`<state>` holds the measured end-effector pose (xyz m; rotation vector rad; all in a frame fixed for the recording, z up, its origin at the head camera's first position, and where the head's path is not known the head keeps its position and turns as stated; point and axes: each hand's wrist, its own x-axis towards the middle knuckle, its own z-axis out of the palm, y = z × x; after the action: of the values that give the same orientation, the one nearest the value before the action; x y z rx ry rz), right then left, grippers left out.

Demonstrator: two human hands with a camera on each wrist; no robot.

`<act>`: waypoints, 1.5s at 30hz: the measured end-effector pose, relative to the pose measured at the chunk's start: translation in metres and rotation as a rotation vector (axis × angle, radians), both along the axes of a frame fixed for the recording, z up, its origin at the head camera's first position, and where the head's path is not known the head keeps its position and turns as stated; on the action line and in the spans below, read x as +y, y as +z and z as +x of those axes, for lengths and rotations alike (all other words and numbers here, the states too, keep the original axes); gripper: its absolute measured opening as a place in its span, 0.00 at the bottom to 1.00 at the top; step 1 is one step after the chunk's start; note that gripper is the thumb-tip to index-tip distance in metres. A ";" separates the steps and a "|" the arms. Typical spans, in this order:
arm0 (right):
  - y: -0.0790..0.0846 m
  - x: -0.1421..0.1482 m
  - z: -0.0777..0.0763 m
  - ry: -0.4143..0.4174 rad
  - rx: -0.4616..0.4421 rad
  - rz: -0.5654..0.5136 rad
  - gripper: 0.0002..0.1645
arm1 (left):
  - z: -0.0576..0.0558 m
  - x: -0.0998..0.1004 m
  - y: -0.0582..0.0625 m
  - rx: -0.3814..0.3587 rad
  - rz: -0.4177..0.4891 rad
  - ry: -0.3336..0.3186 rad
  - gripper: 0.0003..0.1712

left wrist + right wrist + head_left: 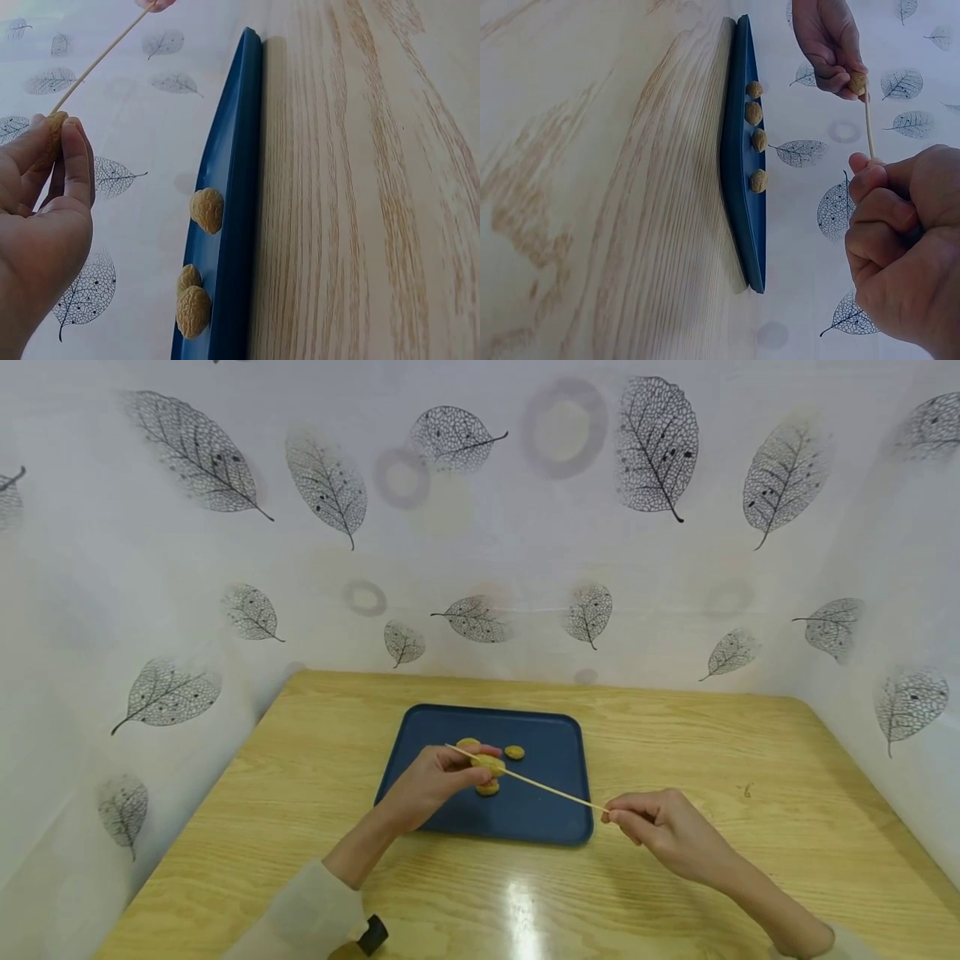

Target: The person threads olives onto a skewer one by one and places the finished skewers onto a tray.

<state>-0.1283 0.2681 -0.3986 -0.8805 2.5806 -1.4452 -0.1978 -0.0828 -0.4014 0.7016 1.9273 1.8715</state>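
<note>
In the head view, my left hand (435, 783) pinches a golden-brown, wrinkled ball (490, 764) between thumb and fingers, above the tray. My right hand (667, 833) grips the near end of a thin wooden skewer (553, 791), to the right of the tray. The skewer slants up and left to the pinched ball, and its far tip shows beyond it, over the left hand. From the left wrist view, the skewer meets the top of the pinched ball (55, 135). Below, on the blue tray (558, 752), lie several similar loose balls (758, 181).
The tray lies on a light wood-grain table (697, 743), toward its far side. A pale cloth (510, 543) with a printed leaf pattern stands behind the table and along both sides. A dark band (372, 935) shows at the left sleeve.
</note>
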 end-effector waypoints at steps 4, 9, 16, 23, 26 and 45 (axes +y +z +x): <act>0.001 -0.001 -0.001 -0.005 -0.006 0.003 0.11 | 0.001 0.000 0.001 0.000 0.006 -0.001 0.15; 0.000 -0.002 -0.003 0.004 -0.005 -0.011 0.11 | 0.002 -0.001 0.002 -0.012 0.017 -0.004 0.15; 0.000 -0.006 -0.003 0.003 -0.021 -0.032 0.11 | 0.002 -0.001 0.004 -0.002 0.008 -0.006 0.18; -0.002 -0.012 -0.002 0.020 0.001 -0.071 0.10 | 0.003 -0.004 0.003 0.022 -0.024 -0.001 0.20; -0.003 -0.013 -0.002 0.026 -0.017 -0.081 0.11 | 0.003 -0.004 0.002 0.026 -0.024 -0.001 0.20; -0.003 -0.018 -0.001 0.036 -0.035 -0.070 0.11 | 0.007 -0.003 -0.001 -0.030 0.001 -0.006 0.18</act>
<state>-0.1295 0.2504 -0.4012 -0.8964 2.4905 -1.5364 -0.1906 -0.0859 -0.4022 0.6749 1.9040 1.8691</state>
